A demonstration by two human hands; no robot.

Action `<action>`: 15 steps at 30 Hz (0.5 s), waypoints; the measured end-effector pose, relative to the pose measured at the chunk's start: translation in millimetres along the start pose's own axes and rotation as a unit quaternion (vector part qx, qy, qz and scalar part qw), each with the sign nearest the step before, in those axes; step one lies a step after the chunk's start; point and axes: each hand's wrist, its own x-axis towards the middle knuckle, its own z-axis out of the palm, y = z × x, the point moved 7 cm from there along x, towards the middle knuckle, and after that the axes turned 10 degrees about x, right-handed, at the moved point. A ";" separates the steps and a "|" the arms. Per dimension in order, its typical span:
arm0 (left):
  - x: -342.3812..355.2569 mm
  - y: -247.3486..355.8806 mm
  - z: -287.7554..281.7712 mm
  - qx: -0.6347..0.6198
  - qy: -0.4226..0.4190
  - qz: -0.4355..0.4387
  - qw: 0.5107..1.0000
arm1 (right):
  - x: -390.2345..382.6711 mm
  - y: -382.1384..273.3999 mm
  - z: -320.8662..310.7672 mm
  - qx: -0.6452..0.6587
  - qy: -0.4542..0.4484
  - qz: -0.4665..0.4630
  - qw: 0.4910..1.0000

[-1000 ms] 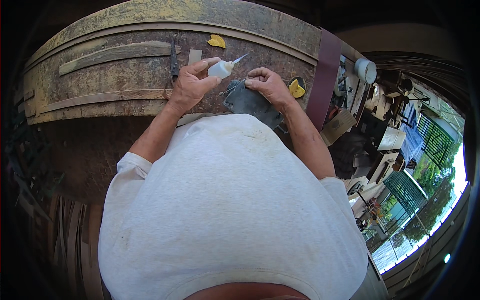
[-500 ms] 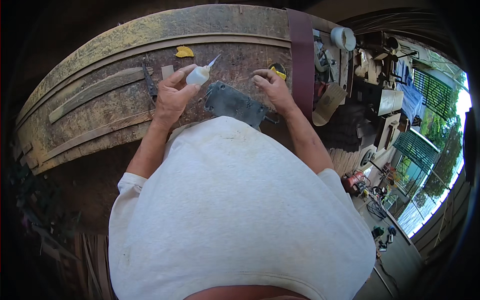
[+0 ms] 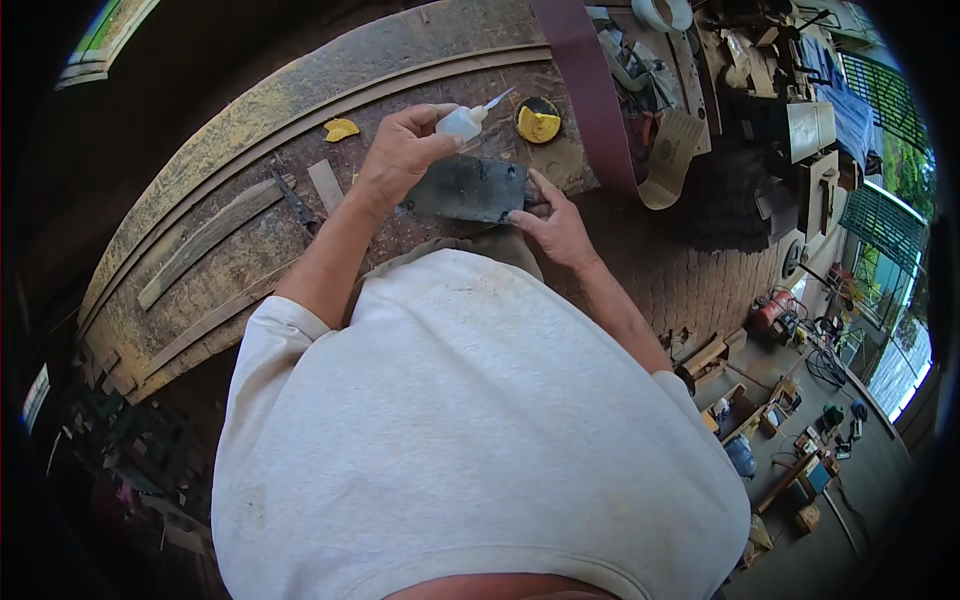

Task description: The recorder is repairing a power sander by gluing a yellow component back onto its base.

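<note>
My left hand (image 3: 398, 158) is closed round a small white squeeze bottle (image 3: 459, 123) with a thin pointed nozzle, which tilts up to the right. Below the bottle lies a dark grey, flat rectangular block (image 3: 462, 192) with holes near its corners, at the bench's near edge. My right hand (image 3: 560, 225) grips the right end of this block, thumb on its near corner. Just beyond it, a yellow broken-edged piece (image 3: 538, 125) rests on a black round disc (image 3: 530, 104). Another yellow piece (image 3: 341, 129) lies to the left of the bottle.
On the worn wooden bench (image 3: 250, 130) lie a dark plier-like tool (image 3: 293, 202), a small wood slip (image 3: 325, 186) and a long wood strip (image 3: 210, 243). A maroon abrasive belt (image 3: 597, 110) drapes over the bench's right end, near a white round container (image 3: 664, 14).
My right hand has moved from above the bench onto the block's right end. The block has turned to lie more level. My left hand still holds the bottle. The view has swung round.
</note>
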 end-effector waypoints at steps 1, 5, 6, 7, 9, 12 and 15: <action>2.2 -1.6 -3.6 -0.014 -0.006 -0.016 1.000 | -2.2 -6.9 0.7 0.019 -0.005 0.015 1.000; -15.8 -7.5 -5.9 -0.038 -0.009 -0.048 0.998 | -23.7 -31.3 8.8 -0.133 0.034 -0.021 0.990; -25.5 -12.4 -3.4 -0.050 -0.016 -0.065 0.997 | -33.2 -32.0 13.1 -0.201 0.051 -0.064 0.976; -33.9 -16.0 -3.1 -0.048 -0.024 -0.068 0.996 | -40.7 -34.1 17.5 -0.267 0.068 -0.106 0.956; -51.8 -19.2 -2.1 -0.062 -0.009 -0.073 0.995 | -50.4 -33.6 26.3 -0.268 0.082 -0.119 0.952; -69.1 -21.6 -2.2 -0.071 0.010 -0.072 0.995 | -55.9 -28.7 30.1 -0.254 0.097 -0.133 0.953; -72.5 -24.2 -4.1 -0.087 0.035 -0.056 0.994 | -58.3 -25.1 29.1 -0.228 0.096 -0.146 0.958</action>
